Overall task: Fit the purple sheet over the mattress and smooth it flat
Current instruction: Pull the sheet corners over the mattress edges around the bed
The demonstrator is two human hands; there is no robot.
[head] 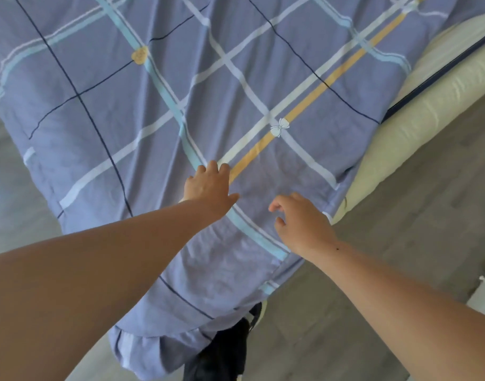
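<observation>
The purple sheet (158, 111), checked with white, light-blue, navy and yellow stripes, covers most of the mattress (417, 116). The mattress's cream side and a dark blue piping show bare at the right. My left hand (208, 185) lies flat on the sheet near the yellow stripe, fingers extended. My right hand (301, 221) hovers just over the sheet by the near right edge, fingers loosely curled and holding nothing. The sheet's near corner hangs bunched over the mattress corner at the bottom centre.
Grey wood-look floor (387, 257) runs along the right and lower sides of the bed. My dark-clad leg and shoe (224, 350) stand at the bed's near corner. A pale object (483, 295) sits at the right edge.
</observation>
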